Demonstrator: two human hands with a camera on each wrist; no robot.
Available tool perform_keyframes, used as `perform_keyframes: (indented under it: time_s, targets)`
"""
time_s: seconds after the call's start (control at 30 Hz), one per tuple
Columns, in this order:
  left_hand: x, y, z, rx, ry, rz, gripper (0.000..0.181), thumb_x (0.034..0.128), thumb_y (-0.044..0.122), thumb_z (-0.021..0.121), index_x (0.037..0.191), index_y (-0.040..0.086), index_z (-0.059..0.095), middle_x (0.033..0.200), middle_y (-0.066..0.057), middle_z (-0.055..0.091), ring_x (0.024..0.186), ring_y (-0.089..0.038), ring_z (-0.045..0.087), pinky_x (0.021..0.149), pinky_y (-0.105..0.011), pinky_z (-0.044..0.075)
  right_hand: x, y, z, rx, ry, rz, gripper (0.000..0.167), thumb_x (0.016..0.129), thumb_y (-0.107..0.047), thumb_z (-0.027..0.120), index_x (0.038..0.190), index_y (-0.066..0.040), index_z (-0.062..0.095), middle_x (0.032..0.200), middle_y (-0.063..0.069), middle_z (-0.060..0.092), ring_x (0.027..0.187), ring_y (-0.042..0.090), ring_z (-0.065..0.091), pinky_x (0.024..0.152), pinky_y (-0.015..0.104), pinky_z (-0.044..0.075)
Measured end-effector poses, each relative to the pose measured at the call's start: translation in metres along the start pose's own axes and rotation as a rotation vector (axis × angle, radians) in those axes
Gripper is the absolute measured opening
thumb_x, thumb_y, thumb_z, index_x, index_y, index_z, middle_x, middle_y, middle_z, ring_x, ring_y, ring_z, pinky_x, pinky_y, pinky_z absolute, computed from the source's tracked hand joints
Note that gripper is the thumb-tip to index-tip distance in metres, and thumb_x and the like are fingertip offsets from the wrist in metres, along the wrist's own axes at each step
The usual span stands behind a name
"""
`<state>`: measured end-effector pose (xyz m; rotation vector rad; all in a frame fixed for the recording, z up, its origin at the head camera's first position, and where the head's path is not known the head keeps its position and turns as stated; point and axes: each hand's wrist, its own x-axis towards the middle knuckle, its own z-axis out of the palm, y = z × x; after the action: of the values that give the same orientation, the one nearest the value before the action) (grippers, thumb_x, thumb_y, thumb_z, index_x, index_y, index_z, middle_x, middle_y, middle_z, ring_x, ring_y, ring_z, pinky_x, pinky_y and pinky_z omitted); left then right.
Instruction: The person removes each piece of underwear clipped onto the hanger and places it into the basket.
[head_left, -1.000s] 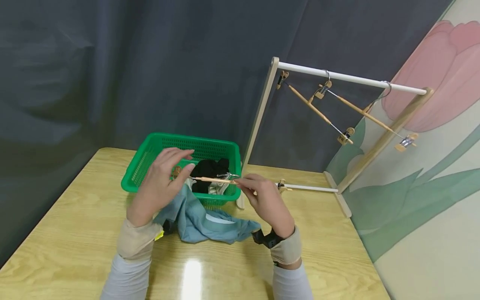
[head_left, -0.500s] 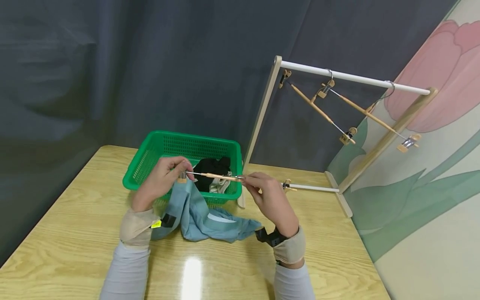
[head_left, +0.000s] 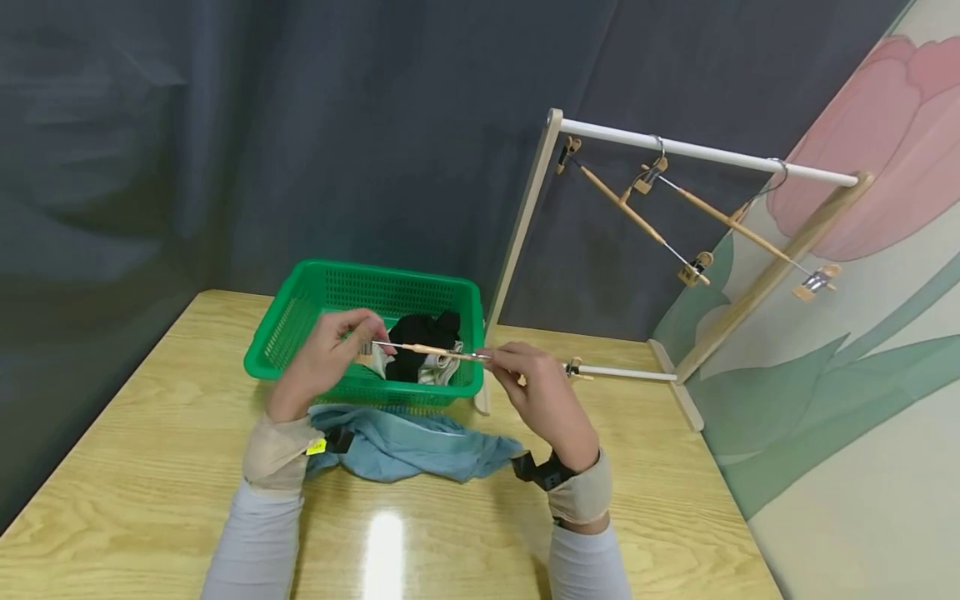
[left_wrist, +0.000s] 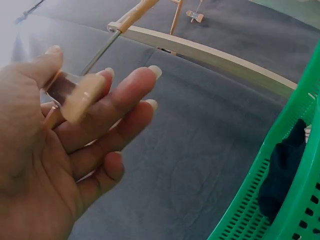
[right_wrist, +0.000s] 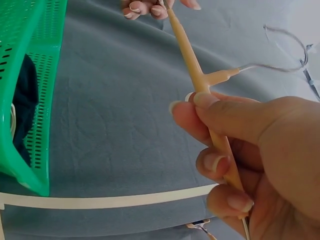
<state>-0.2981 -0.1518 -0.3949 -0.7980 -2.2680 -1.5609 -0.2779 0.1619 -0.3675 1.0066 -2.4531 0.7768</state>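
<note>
A clip hanger (head_left: 427, 348) with a wooden bar and metal clips is held level between both hands, above the front of a green basket. My left hand (head_left: 322, 358) pinches the wooden clip (left_wrist: 82, 97) at its left end, between thumb and index finger; the other fingers stay loosely bent. My right hand (head_left: 540, 392) grips the bar near its middle, below the hook stem (right_wrist: 220, 76) in the right wrist view. No cloth shows in the left clip. A crumpled blue garment (head_left: 405, 446) lies on the table below, between my wrists.
The green basket (head_left: 258, 350) holds a black cloth (head_left: 408, 358) and white striped cloth (head_left: 441, 368). Right of it stands a rack with a white rail (head_left: 720, 156), where two more clip hangers (head_left: 630, 212) hang. A dark curtain (head_left: 375, 125) closes off the back.
My left hand first lowered onto the left clip and pinched it. The blue garment then dropped from that clip to the table. My right hand hardly moved.
</note>
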Motion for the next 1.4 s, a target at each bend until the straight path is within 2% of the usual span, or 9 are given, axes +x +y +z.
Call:
perform_keyframes:
  time_s: [0.1, 0.2, 0.37, 0.6, 0.73, 0.9, 1.03, 1.23, 1.4]
  targets:
    - [-0.002, 0.000, 0.003, 0.017, -0.016, -0.017, 0.031, 0.1104, 0.015, 0.045, 0.097, 0.005, 0.071, 0.093, -0.010, 0.071, 0.076, -0.014, 0.058, 0.069, -0.029, 0.045, -0.004, 0.000, -0.001, 0.003, -0.017, 0.003, 0.028, 0.096, -0.003, 0.069, 0.122, -0.010, 0.076, 0.100, 0.002, 0.074, 0.069, 0.005, 0.056, 0.058, 0.024, 0.046]
    - [-0.001, -0.002, 0.006, 0.022, -0.013, -0.003, 0.029, 0.1101, 0.013, 0.045, 0.099, 0.005, 0.071, 0.095, -0.009, 0.069, 0.080, -0.014, 0.057, 0.072, -0.029, 0.047, -0.006, -0.001, -0.004, -0.009, -0.029, 0.008, 0.027, 0.096, -0.006, 0.069, 0.122, -0.011, 0.076, 0.098, 0.003, 0.074, 0.067, 0.005, 0.054, 0.057, 0.024, 0.045]
    - [0.005, -0.005, 0.011, 0.011, -0.008, 0.012, 0.030, 0.1113, 0.018, 0.042, 0.108, 0.005, 0.069, 0.103, -0.009, 0.070, 0.097, -0.020, 0.062, 0.085, -0.029, 0.048, -0.008, 0.002, -0.013, -0.025, -0.050, 0.040, 0.026, 0.096, -0.007, 0.070, 0.120, -0.011, 0.077, 0.094, 0.000, 0.073, 0.065, 0.006, 0.051, 0.057, 0.025, 0.044]
    - [0.013, -0.011, 0.024, -0.015, -0.033, -0.071, 0.034, 0.1115, 0.027, 0.043, 0.120, 0.005, 0.067, 0.122, -0.013, 0.067, 0.117, -0.029, 0.061, 0.101, -0.052, 0.047, -0.034, 0.020, -0.026, -0.055, -0.082, 0.098, 0.023, 0.095, -0.006, 0.070, 0.116, -0.011, 0.078, 0.085, -0.004, 0.068, 0.063, 0.007, 0.047, 0.057, 0.025, 0.042]
    - [0.028, -0.021, 0.039, -0.039, -0.036, -0.103, 0.032, 0.1106, 0.029, 0.046, 0.121, 0.007, 0.066, 0.123, -0.013, 0.067, 0.117, -0.033, 0.061, 0.102, -0.054, 0.047, -0.058, 0.035, -0.041, -0.082, -0.067, 0.159, 0.019, 0.094, -0.003, 0.070, 0.110, -0.010, 0.079, 0.084, -0.004, 0.068, 0.059, 0.006, 0.044, 0.055, 0.025, 0.040]
    - [0.051, -0.033, 0.061, -0.142, 0.040, -0.108, 0.027, 0.1087, 0.018, 0.051, 0.123, -0.001, 0.065, 0.123, -0.021, 0.065, 0.117, -0.042, 0.060, 0.101, -0.052, 0.049, -0.087, 0.056, -0.062, -0.117, -0.020, 0.223, 0.023, 0.095, -0.001, 0.069, 0.116, -0.007, 0.077, 0.081, -0.003, 0.066, 0.054, 0.004, 0.038, 0.051, 0.024, 0.037]
    - [0.069, -0.038, 0.077, -0.161, 0.078, -0.130, 0.025, 0.1058, 0.009, 0.054, 0.126, -0.001, 0.065, 0.129, -0.020, 0.063, 0.119, -0.037, 0.060, 0.101, -0.049, 0.051, -0.105, 0.069, -0.080, -0.142, 0.033, 0.239, 0.025, 0.094, 0.002, 0.068, 0.117, -0.003, 0.076, 0.078, -0.001, 0.067, 0.053, 0.003, 0.037, 0.050, 0.024, 0.036]
    - [0.093, -0.037, 0.103, -0.067, 0.030, -0.151, 0.033, 0.1053, 0.008, 0.054, 0.137, 0.004, 0.061, 0.140, -0.017, 0.058, 0.124, -0.032, 0.060, 0.101, -0.046, 0.053, -0.123, 0.082, -0.112, -0.192, 0.097, 0.276, 0.024, 0.093, 0.007, 0.067, 0.116, 0.003, 0.075, 0.092, 0.014, 0.076, 0.048, 0.001, 0.035, 0.045, 0.023, 0.034]
    - [0.110, -0.043, 0.122, -0.100, 0.014, -0.160, 0.043, 0.1055, 0.011, 0.056, 0.147, 0.004, 0.052, 0.147, -0.016, 0.053, 0.130, -0.033, 0.056, 0.105, -0.045, 0.050, -0.138, 0.093, -0.129, -0.244, 0.111, 0.335, 0.026, 0.094, 0.009, 0.065, 0.119, 0.006, 0.073, 0.095, 0.020, 0.076, 0.050, 0.001, 0.043, 0.045, 0.023, 0.036]
